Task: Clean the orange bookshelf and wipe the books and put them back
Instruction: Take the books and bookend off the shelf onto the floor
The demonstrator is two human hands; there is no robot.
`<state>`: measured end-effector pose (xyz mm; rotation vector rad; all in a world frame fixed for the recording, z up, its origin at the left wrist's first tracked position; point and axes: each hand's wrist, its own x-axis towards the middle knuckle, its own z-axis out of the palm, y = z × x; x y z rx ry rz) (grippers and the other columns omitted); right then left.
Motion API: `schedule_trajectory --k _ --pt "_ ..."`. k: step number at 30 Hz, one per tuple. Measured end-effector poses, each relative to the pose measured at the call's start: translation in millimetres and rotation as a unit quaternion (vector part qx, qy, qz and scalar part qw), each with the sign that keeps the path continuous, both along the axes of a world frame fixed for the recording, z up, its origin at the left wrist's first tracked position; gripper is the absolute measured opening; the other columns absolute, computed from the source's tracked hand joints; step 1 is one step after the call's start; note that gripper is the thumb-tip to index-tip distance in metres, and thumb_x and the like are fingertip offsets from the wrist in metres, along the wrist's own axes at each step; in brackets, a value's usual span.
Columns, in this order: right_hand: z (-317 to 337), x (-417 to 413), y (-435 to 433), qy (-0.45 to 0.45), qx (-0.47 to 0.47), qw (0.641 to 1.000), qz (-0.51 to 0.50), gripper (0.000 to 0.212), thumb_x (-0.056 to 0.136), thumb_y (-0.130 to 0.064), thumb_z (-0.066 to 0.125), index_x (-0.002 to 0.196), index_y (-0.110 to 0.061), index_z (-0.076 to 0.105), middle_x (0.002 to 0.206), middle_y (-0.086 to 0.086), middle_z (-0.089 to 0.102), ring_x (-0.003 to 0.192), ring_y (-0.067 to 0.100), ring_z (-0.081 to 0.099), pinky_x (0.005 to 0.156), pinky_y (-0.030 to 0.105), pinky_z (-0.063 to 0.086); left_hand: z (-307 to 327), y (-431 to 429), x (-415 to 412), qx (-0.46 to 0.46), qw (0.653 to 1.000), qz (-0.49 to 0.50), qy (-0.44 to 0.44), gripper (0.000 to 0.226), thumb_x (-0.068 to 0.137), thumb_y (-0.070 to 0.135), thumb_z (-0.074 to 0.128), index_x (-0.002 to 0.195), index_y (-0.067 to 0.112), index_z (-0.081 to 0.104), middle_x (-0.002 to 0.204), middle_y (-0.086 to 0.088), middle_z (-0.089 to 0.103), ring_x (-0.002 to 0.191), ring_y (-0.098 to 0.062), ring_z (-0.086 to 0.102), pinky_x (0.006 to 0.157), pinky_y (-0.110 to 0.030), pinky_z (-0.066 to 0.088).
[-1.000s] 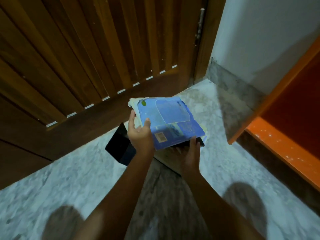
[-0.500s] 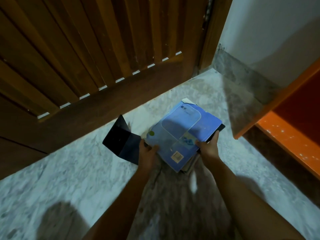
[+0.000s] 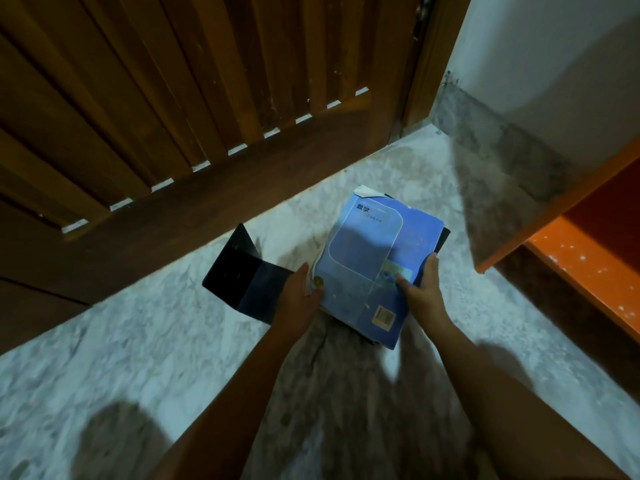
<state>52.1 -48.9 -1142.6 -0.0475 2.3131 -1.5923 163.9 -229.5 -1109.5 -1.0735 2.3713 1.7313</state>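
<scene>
Pale marbled floor (image 3: 121, 358) fills the lower view, dim and crossed by shadows. Along its far edge stands a slatted wooden door (image 3: 173, 98), and to the right of it a white wall (image 3: 554, 46) rises above a grey skirting (image 3: 502, 147). At the right edge the orange bookshelf (image 3: 588, 258) shows a bare, speckled lower board with a dark red back.

Between door and bookshelf, low over the floor, is a stack (image 3: 372, 339) of books. Its top one is a blue book (image 3: 367, 258) with a pale rounded panel, printed characters at its far end and a barcode near its near corner. A dark book (image 3: 445, 235) pokes out beneath it on the right, and white page edges show on the left. Whether the stack rests on the floor or hangs just above it cannot be told.

Both arms reach in from below. The left hand (image 3: 299, 292) grips the stack's left edge, thumb curled onto the blue cover beside a small green dot. The right hand (image 3: 422, 289) clasps the right edge, thumb on the cover and fingers wrapped along the side.

Just left of the left hand, a black bookend (image 3: 242, 271) stands on the floor, one flap upright and one flat.
</scene>
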Motion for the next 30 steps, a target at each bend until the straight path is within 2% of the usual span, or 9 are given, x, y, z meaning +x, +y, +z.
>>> schedule_trajectory --k 2,5,9,11,14,20,23,26,30 --pt "2.1 6.9 -3.9 0.009 0.007 1.000 -0.009 0.086 0.071 -0.037 0.061 0.139 0.000 0.024 0.141 0.018 0.032 0.127 0.030 0.040 0.094 0.023 0.049 -4.1 -0.6 0.9 -0.017 1.000 -0.010 -0.001 0.057 0.095 0.019 0.055 0.144 0.004 0.030 0.148 -0.010 0.034 0.138 -0.023 0.031 0.113 -0.038 0.029" --pt "-4.9 12.9 -9.3 0.020 0.031 0.999 -0.018 0.098 0.067 -0.052 0.062 0.141 -0.005 0.020 0.146 0.020 0.025 0.134 0.038 0.031 0.101 0.053 0.042 -6.9 -4.3 -2.2 -0.039 0.999 -0.038 0.001 0.063 0.094 0.023 0.054 0.147 0.005 0.024 0.152 -0.013 0.028 0.141 -0.026 0.027 0.114 -0.041 0.026" --pt "-16.2 13.1 -12.0 0.043 0.028 0.998 -0.048 0.100 0.068 -0.061 0.062 0.143 -0.011 0.020 0.148 0.015 0.025 0.137 0.035 0.028 0.105 0.057 0.035 -5.8 -10.7 -14.6 -0.051 0.995 -0.083 -0.006 0.068 0.093 0.030 0.056 0.148 0.006 0.022 0.150 -0.010 0.032 0.137 -0.025 0.034 0.110 -0.033 0.033" --pt "-17.9 14.0 -12.6 0.052 0.027 0.996 -0.064 0.098 0.071 -0.063 0.062 0.144 -0.014 0.021 0.149 0.011 0.027 0.139 0.031 0.027 0.108 0.056 0.033 -10.5 -18.1 -24.0 -0.049 0.994 -0.098 0.007 0.063 0.091 0.031 0.059 0.142 0.006 0.033 0.141 -0.001 0.041 0.126 -0.020 0.045 0.099 -0.017 0.042" --pt "-19.9 16.0 -12.0 0.058 0.037 0.995 -0.069 0.094 0.073 -0.066 0.061 0.145 -0.019 0.023 0.149 0.008 0.030 0.139 0.028 0.029 0.109 0.055 0.033 -10.7 -24.5 -35.3 -0.079 0.987 -0.133 0.034 0.041 0.092 0.013 0.058 0.130 0.001 0.045 0.120 0.002 0.045 0.107 -0.008 0.042 0.071 0.008 0.028" --pt "17.0 15.6 -3.7 -0.003 0.070 0.997 -0.038 0.042 0.083 -0.025 0.070 0.121 -0.020 0.053 0.117 0.002 0.063 0.105 0.022 0.062 0.089 0.045 0.053 11.4 -30.5 -32.8 -0.073 0.982 -0.166 -0.044 0.047 0.088 0.032 0.058 0.128 0.010 0.049 0.128 -0.006 0.050 0.116 -0.023 0.051 0.099 -0.044 0.044" --pt "57.9 17.3 -4.3 -0.040 0.142 0.989 0.004 0.031 0.080 -0.025 0.074 0.104 -0.009 0.063 0.108 0.010 0.065 0.100 0.027 0.063 0.085 0.046 0.054 72.0 -33.7 -29.0 -0.100 0.976 -0.183 -0.071 0.048 0.092 0.016 0.058 0.133 -0.001 0.041 0.135 -0.015 0.042 0.120 -0.030 0.048 0.101 -0.039 0.039" --pt "131.7 13.6 -16.7 -0.065 0.143 0.986 0.062 0.028 0.080 -0.015 0.070 0.106 -0.006 0.067 0.103 0.009 0.065 0.095 0.021 0.062 0.079 0.030 0.050 142.1 -36.8 -33.1 -0.129 0.965 -0.203 -0.104 0.047 0.094 0.018 0.055 0.135 0.002 0.041 0.139 -0.016 0.041 0.122 -0.031 0.047 0.102 -0.035 0.037" --pt "253.8 -2.5 -29.4 -0.046 0.148 0.974 0.167 0.048 0.072 -0.038 0.052 0.095 0.001 0.066 0.089 0.017 0.067 0.079 0.017 0.059 0.068 0.025 0.038 256.0 -37.4 -44.6 -0.192 0.936 -0.263 -0.133 0.050 0.098 0.026 0.046 0.142 0.008 0.032 0.148 -0.011 0.035 0.137 -0.022 0.032 0.110 -0.027 0.021"
